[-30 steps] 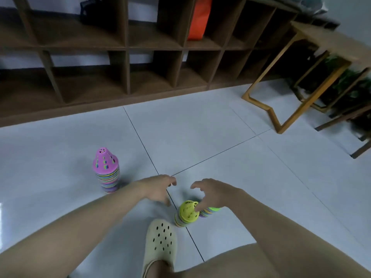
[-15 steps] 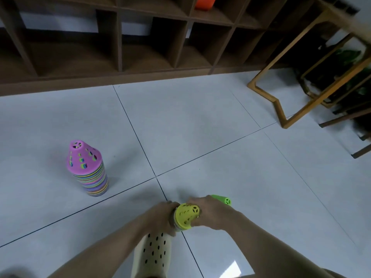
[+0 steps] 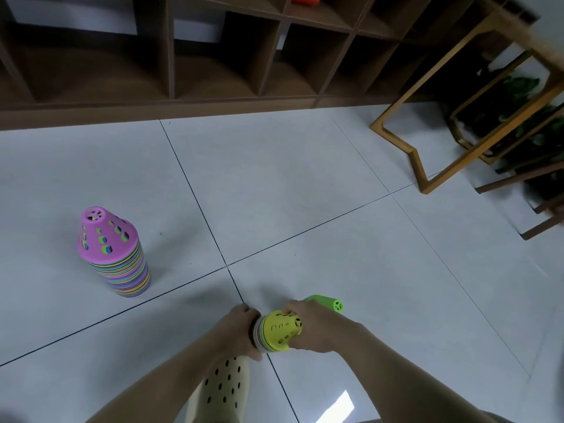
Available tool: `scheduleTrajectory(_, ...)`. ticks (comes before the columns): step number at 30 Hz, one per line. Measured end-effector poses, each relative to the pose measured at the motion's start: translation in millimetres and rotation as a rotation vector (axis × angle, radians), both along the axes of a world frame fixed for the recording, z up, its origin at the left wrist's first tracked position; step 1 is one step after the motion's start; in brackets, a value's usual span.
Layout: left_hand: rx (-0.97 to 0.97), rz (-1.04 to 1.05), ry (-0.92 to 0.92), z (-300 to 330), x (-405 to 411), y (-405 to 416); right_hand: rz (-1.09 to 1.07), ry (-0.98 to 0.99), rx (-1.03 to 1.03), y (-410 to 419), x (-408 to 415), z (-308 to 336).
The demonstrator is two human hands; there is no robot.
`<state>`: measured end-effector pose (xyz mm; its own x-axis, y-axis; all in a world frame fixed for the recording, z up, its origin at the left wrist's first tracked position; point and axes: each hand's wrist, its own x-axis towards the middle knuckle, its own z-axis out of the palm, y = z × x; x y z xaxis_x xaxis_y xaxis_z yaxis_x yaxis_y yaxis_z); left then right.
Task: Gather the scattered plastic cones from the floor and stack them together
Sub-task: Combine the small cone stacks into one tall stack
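While both hands (image 3: 241,329) grip yellow-topped stack (image 3: 279,331)

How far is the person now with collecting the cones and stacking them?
Done: a tall stack topped by a pink cone stands upright on the floor. In hand: the left hand and right hand both grip a shorter stack topped by a yellow cone; a green cone shows just behind the right hand. Left: joining this short stack with the pink one. No loose cones are in view.

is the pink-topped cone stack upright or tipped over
Upright: the pink-topped stack stands base-down on the floor, pink tip uppermost, untouched by either hand.
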<state>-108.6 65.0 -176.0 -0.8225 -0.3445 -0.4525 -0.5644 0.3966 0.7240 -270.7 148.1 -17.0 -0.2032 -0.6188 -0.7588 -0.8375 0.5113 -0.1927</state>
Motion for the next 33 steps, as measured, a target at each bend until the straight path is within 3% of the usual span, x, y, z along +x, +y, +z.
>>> scheduleTrajectory(9,-0.007,-0.004,-0.013,0,-11,3,0.187,0.199,0.278,21,7,7)
scheduleTrajectory(17,0.088,0.047,0.03,4,-10,2,0.092,0.125,0.345,20,4,16)
scheduleTrajectory(24,0.137,0.214,0.161,14,4,-23,0.083,0.121,0.194,8,5,29)
scheduleTrajectory(33,-0.045,0.403,0.433,95,20,-95,0.293,0.393,-0.218,-46,17,112)
